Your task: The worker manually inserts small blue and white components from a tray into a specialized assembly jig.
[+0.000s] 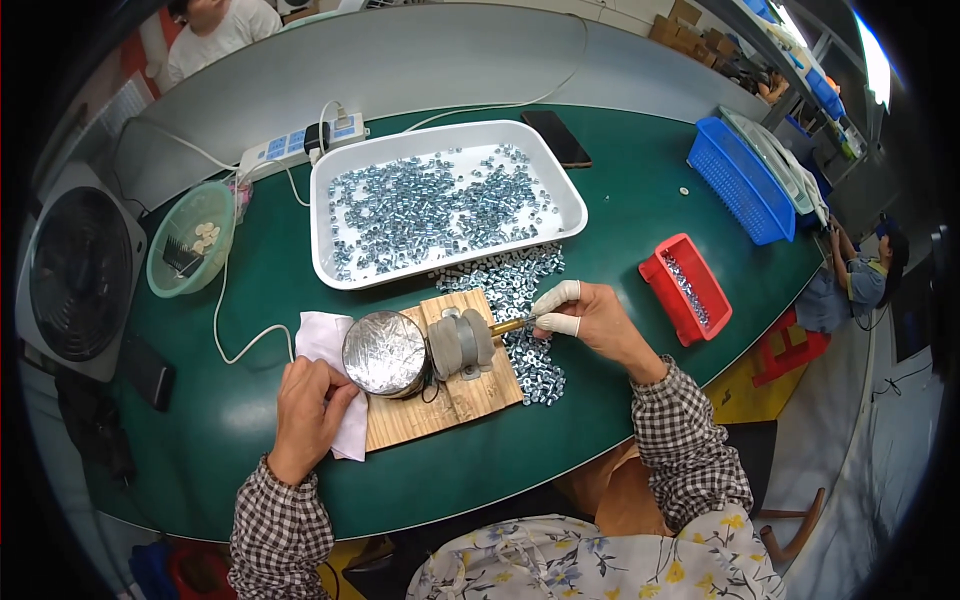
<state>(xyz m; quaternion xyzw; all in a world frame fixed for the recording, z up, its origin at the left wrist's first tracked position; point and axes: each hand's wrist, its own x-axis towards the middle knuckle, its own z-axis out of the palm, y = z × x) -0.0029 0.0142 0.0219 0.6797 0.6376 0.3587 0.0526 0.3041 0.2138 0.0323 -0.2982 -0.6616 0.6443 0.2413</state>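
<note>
My right hand, with white finger covers on thumb and forefinger, pinches a small silver metal fitting at the tip of a brass rod. The rod sticks out of a small motor wrapped in grey, fixed to a wooden board. Left of the motor stands a round can with a silvery, wrinkled top. My left hand is closed, its fingers curled against a pale cloth beside the can; what they hold, if anything, is hidden.
Loose metal fittings lie behind and right of the board. Beyond them a white tray holds many more. A red bin stands right, a blue basket farther back. At left are a green bowl, a fan and a white cable.
</note>
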